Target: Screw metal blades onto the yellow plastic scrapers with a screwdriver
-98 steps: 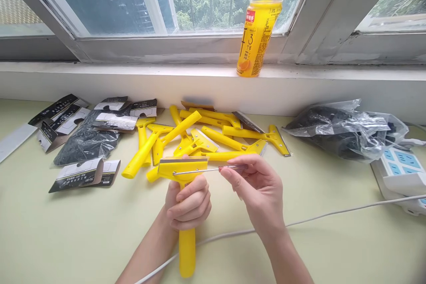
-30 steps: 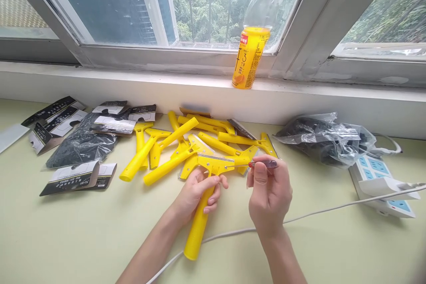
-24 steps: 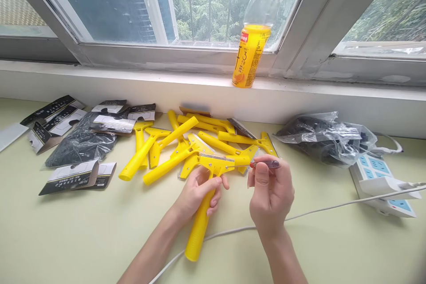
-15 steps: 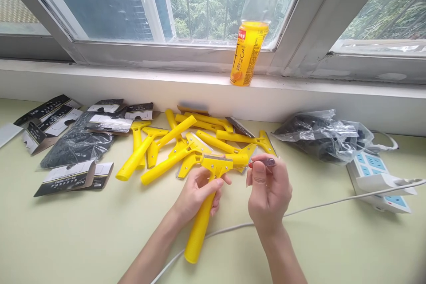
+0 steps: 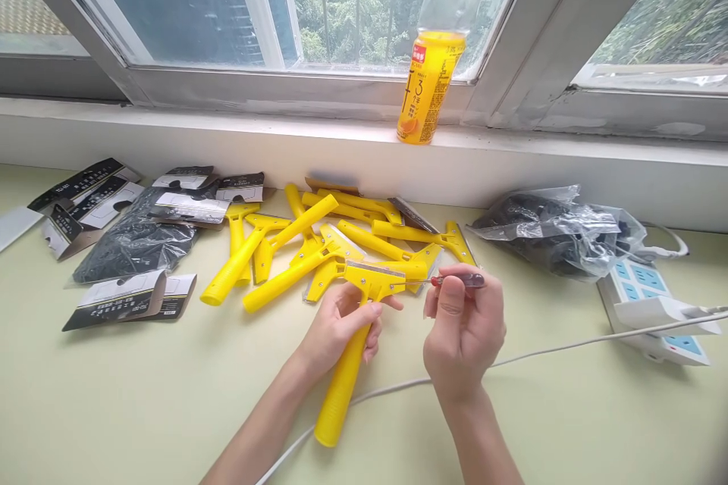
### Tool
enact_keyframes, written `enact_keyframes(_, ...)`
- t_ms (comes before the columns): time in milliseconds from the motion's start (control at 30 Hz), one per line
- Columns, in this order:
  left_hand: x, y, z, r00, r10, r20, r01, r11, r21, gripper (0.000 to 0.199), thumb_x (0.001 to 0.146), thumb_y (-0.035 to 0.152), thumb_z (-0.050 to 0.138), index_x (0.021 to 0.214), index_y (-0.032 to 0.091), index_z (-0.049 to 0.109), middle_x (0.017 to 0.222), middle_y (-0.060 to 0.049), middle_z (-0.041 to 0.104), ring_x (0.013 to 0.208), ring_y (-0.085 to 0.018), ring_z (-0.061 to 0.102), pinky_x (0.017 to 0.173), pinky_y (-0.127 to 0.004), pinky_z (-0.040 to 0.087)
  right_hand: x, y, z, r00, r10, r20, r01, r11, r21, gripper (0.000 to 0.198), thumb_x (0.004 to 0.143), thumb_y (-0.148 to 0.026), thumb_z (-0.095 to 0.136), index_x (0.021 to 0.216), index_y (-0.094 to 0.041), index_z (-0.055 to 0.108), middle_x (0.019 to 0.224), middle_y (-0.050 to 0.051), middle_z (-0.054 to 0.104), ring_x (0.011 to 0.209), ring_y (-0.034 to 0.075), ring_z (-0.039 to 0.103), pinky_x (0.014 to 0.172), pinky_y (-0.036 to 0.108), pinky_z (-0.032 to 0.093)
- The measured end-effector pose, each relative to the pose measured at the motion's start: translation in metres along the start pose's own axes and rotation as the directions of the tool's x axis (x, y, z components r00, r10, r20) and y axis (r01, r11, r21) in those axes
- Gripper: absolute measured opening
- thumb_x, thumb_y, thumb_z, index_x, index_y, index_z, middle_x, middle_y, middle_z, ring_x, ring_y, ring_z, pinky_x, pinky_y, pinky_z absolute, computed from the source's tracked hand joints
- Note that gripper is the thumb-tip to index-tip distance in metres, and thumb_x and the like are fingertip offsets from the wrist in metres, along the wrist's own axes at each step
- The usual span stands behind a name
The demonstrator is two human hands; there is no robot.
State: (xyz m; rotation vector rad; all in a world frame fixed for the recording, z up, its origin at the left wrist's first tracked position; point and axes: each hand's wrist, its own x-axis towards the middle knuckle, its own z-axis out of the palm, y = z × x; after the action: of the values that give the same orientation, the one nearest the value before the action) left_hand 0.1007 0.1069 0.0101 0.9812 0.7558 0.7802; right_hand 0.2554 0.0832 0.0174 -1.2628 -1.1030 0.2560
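My left hand (image 5: 345, 324) is wrapped round the neck of a yellow scraper (image 5: 340, 388), its wide head pointing away from me and its round handle toward me. Two screws show on the head, with a thin metal blade along the far edge. Between the fingers of my right hand (image 5: 467, 326) is a small screwdriver (image 5: 465, 280) with a dark red handle. Its thin shaft points left, the tip at or close to the right screw; contact is too fine to make out. Behind the hands lies a heap of more yellow scrapers (image 5: 290, 280).
Black bagged goods (image 5: 139, 235) and folded card labels (image 5: 117, 301) lie at left. At right are another plastic bag (image 5: 560, 231) and a power strip (image 5: 637, 280). A white cable (image 5: 540, 352) crosses the table under my hands. A juice bottle (image 5: 431, 87) stands on the sill.
My right hand has shifted slightly right, and the screwdriver now lies more level, its shaft showing beside the scraper head. My left hand keeps its hold on the scraper. The view has shifted slightly.
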Motion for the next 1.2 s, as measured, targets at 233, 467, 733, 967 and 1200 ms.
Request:
enact_keyframes(233,0.0014,-0.0009,0.0007,1.0,-0.001,-0.015,0.0,0.999,-0.035,0.021,0.096,0.027,0.063,0.109,0.012,0.064,0.064,-0.001,0.054,0.051,-0.011,0.046,0.044,-0.023,0.043,-0.0006,0.0031,-0.0019,0.997,-0.054,-0.062,0.052,0.998,-0.034,0.008,0.102,-0.023,0.053,0.104,-0.017,0.058,0.092,0.0,0.06,0.058,0.002,0.055,0.057,0.019,0.046)
enact_keyframes(467,0.0028,-0.0003,0.0006,0.997,-0.066,-0.04,0.064,0.997,-0.049,0.027,0.094,0.033,0.067,0.109,0.011,0.063,0.08,-0.007,0.065,0.051,-0.009,0.049,0.044,-0.023,0.043,0.0019,0.0056,-0.0005,0.999,-0.024,0.024,0.026,0.996,-0.082,0.009,0.102,-0.025,0.053,0.102,-0.018,0.058,0.091,0.002,0.063,0.071,0.007,0.065,0.066,0.021,0.052)
enact_keyframes(733,0.0041,0.0009,0.0007,0.997,-0.068,-0.038,0.065,0.995,-0.069,0.027,0.094,0.031,0.067,0.11,0.011,0.062,0.107,-0.016,0.07,0.052,-0.006,0.049,0.044,-0.022,0.043,0.0014,0.0041,-0.002,0.999,-0.038,0.008,0.039,0.997,-0.068,0.007,0.102,-0.023,0.053,0.102,-0.018,0.058,0.088,0.001,0.061,0.069,0.007,0.064,0.066,0.02,0.052)
enact_keyframes(967,0.0043,0.0,-0.0002,0.997,-0.074,-0.036,0.071,0.995,-0.073,0.024,0.094,0.031,0.067,0.108,0.011,0.063,0.098,-0.013,0.071,0.052,-0.007,0.048,0.046,-0.022,0.043,0.0009,0.0047,-0.0014,0.999,-0.043,-0.026,0.042,0.997,-0.06,0.007,0.101,-0.022,0.054,0.103,-0.018,0.059,0.093,0.002,0.063,0.071,0.008,0.066,0.067,0.021,0.053)
enact_keyframes(1200,0.0034,0.0009,0.0,0.995,-0.09,-0.049,0.086,0.994,-0.071,0.024,0.092,0.029,0.068,0.107,0.01,0.063,0.087,-0.01,0.068,0.052,-0.008,0.048,0.045,-0.022,0.042,0.0018,0.0039,-0.0007,0.999,-0.041,0.035,0.043,0.998,-0.051,0.006,0.102,-0.022,0.053,0.103,-0.018,0.057,0.089,0.0,0.061,0.061,0.004,0.059,0.061,0.019,0.05)
